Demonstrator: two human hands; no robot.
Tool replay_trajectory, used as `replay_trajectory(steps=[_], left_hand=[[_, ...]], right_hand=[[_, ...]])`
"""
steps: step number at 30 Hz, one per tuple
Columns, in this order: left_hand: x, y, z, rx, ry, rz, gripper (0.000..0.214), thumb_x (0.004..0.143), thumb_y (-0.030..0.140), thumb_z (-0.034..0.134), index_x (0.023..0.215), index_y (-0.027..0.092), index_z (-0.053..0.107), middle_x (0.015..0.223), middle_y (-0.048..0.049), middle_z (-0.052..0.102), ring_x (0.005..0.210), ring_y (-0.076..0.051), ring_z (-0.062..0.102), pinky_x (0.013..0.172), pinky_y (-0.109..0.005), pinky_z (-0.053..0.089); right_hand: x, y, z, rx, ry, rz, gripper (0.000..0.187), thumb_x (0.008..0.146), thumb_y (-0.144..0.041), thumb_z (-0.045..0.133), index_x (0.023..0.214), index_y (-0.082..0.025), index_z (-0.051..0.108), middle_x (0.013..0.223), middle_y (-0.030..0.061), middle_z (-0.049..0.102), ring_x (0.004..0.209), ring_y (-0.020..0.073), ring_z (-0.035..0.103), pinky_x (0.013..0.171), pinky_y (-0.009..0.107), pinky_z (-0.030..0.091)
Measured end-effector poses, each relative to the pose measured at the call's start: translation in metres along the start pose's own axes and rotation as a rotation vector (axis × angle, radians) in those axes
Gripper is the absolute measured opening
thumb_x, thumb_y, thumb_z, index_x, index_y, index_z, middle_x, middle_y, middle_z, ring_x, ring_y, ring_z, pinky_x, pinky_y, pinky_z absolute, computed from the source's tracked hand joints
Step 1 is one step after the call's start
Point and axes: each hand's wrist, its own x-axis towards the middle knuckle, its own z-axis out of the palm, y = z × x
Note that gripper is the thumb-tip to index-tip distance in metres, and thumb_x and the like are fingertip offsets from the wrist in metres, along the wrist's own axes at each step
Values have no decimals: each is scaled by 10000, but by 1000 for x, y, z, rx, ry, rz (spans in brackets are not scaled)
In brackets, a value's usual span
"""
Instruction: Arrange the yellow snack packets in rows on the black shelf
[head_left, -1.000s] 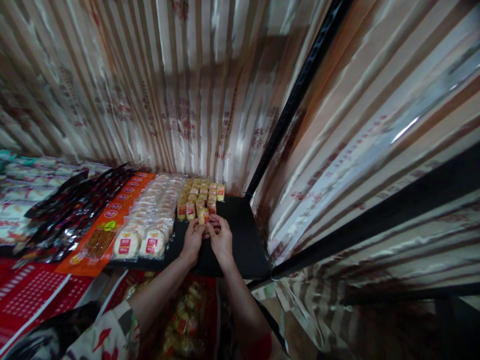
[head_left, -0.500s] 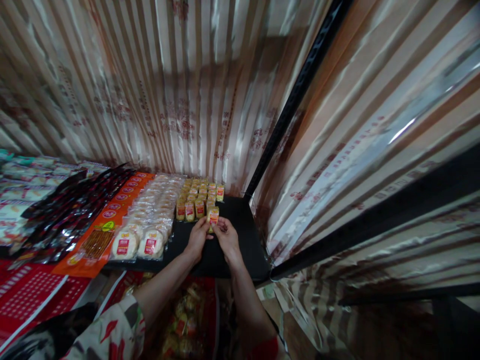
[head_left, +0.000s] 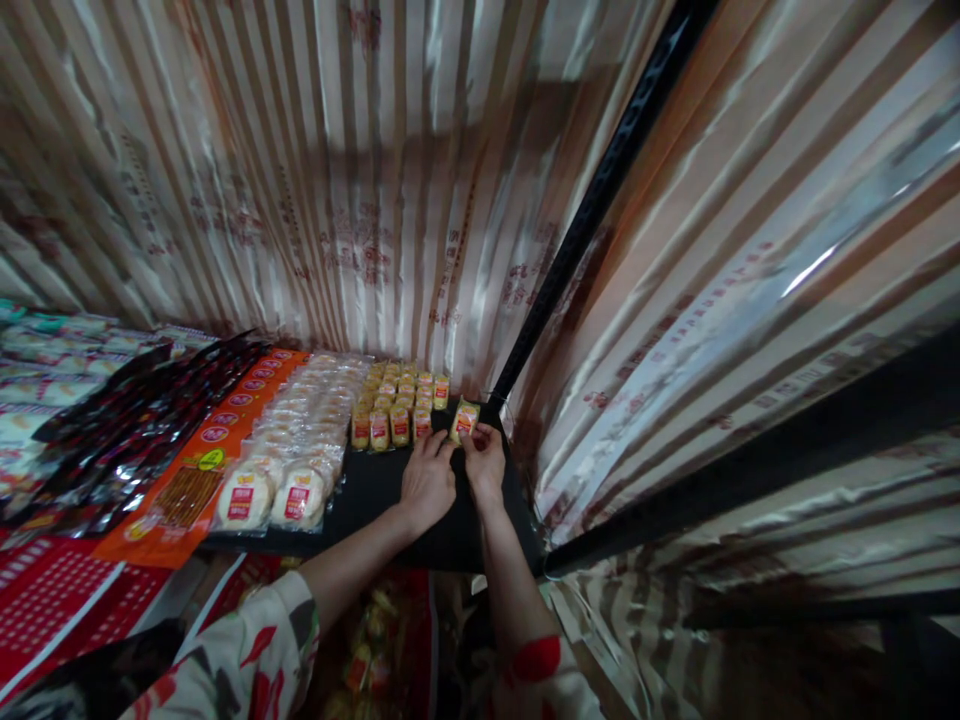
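Nearest, at 6 o'clock, two forearms reaching up and away, the left one in a floral sleeve (head_left: 247, 650). Between them, below the shelf edge, a red carton or bag (head_left: 416, 620) with yellow-wrapped snacks inside, too dark to tell more.

A little farther, left hand (head_left: 427, 478) and right hand (head_left: 485, 462) side by side over the black shelf (head_left: 367, 495). Both closed in a fingertip pinch on one small yellow packet (head_left: 464, 419): left on its lower left edge, right on its lower right edge, other fingers curled. Packet tilted, at 12 o'clock from the hands.

Compared with half a second ago: carried from the front of the rows toward 1 o'clock. Now just beside the right end of the rows of small packets (head_left: 397, 400), near the foot of the black post (head_left: 592, 220). Not yet released; touching the shelf or not, cannot tell.

At 10 o'clock from the hands, clear bags of round cakes (head_left: 296, 450) in two files, then orange packets (head_left: 196, 470), then dark glossy packets (head_left: 135, 420). Farthest, at 12 o'clock, striped plastic sheeting (head_left: 337, 180) behind everything.
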Motion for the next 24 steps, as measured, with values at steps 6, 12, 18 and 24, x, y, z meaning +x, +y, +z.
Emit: replay_trajectory(steps=[6,12,18,24], left_hand=[[14,-7,5,317,-102,203,542,738,158,438,1265,32,448,1393,-172,368,1352,-307,149,1085,-508,154],[29,-19,15,407,-134,250,549,764,188,398,1284,14,414,1385,-187,374,1354,-290,151,1082,-508,120],[38,-30,21,420,-131,226,527,762,169,382,1262,13,440,1345,-186,431,1347,-284,183,1089,-502,106],[40,-37,23,435,-107,229,487,778,172,379,1237,45,482,1335,-178,446,1334,-285,225,1081,-507,127]], right_hand=[[20,-5,13,-162,3,-46,255,699,-370,552,888,-201,522,750,11,623,637,154,579,599,264,417],[37,7,29,-200,-27,-61,229,700,-377,547,852,-211,506,745,1,614,630,150,572,588,259,412],[46,18,43,-167,-73,-77,195,704,-381,528,795,-213,488,741,2,606,650,153,574,624,270,432],[49,26,52,-161,-104,-77,180,704,-388,521,764,-220,497,720,-8,608,641,153,576,643,280,445]])
